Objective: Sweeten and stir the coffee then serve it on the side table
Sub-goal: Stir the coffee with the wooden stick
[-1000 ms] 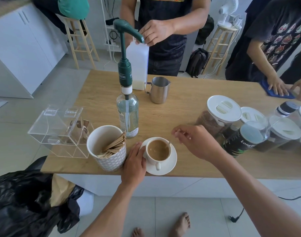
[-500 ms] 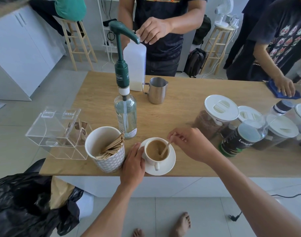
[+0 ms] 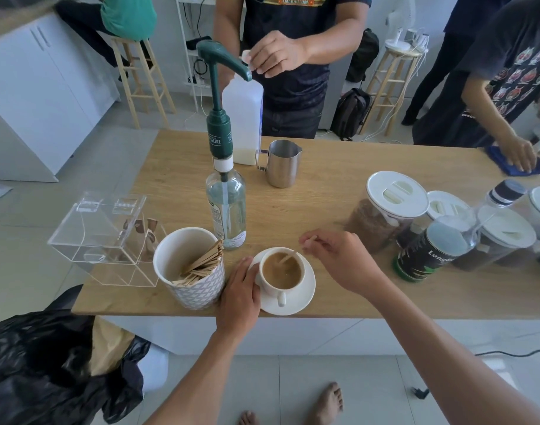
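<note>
A white cup of milky coffee stands on a white saucer near the front edge of the wooden table. My left hand rests against the cup's left side and the saucer rim. My right hand hovers just right of the cup, pinching a thin wooden stir stick whose lower end dips into the coffee. Directly behind the cup stands a clear syrup bottle with a green pump.
A patterned cup of wooden sticks and a clear acrylic box sit to the left. Lidded jars and a dark tin crowd the right. A steel pitcher and milk bottle stand behind, with two people across the table.
My right hand has swung the stick around inside the cup, stirring the coffee. My left hand keeps its hold at the cup. The person opposite has moved a hand over the milk bottle's cap.
</note>
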Motion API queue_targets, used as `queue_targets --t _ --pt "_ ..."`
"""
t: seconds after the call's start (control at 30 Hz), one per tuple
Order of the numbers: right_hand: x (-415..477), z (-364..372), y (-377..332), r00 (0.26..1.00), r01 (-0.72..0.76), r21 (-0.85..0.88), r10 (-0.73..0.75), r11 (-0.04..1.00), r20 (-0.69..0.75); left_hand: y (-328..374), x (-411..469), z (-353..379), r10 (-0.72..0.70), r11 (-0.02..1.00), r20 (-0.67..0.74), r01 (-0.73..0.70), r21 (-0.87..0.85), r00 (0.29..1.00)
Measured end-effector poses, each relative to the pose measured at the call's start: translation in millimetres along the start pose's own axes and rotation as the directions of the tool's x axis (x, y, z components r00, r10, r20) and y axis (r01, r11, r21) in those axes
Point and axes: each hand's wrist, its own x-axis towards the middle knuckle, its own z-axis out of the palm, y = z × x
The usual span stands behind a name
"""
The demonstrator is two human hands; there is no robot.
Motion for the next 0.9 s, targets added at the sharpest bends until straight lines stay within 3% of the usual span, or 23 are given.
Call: queue_targets --t 0.1,0.23,0.4,0.47,0.53,0.67,0.8,0.9 --pt "-4 2 0 0.999 -0.022 -0.037 0.023 0.999 0.042 0 0 0 0.001 1.000 0.010 -0.001 0.005 1.000" --pt "-1 -3 6 0.995 -0.034 -0.073 0.026 0.997 -0.101 0 0 0 0.003 1.000 0.006 -0.003 0.007 1.000" --pt "-3 3 1 1.000 -0.016 -0.059 0.017 0.998 0.023 1 0 0 0.001 1.000 0.002 -0.001 0.005 1.000" --pt "-1 2 6 0.997 -0.053 -0.091 0.047 0.994 -0.065 2 0 -1 0.000 1.000 -0.004 0.000 0.006 1.000" --pt "1 2 9 0.989 -0.073 -0.049 0.066 0.996 -0.131 2 -1 -1 -0.004 1.000 -0.009 0.004 0.010 1.000" --pt "2 9 9 0.994 -0.092 0.001 0.092 0.996 -0.060 2 -1 0 -0.008 1.000 -0.009 0.008 0.007 1.000" --pt "4 6 17 0.980 -0.144 0.053 0.149 0.988 -0.131 3 -1 0 -0.007 1.000 -0.012 0.007 0.008 1.000" --pt "4 9 16 0.987 -0.134 0.127 0.143 0.983 -0.067 1 -1 1 -0.009 1.000 -0.015 0.009 -0.001 1.000"
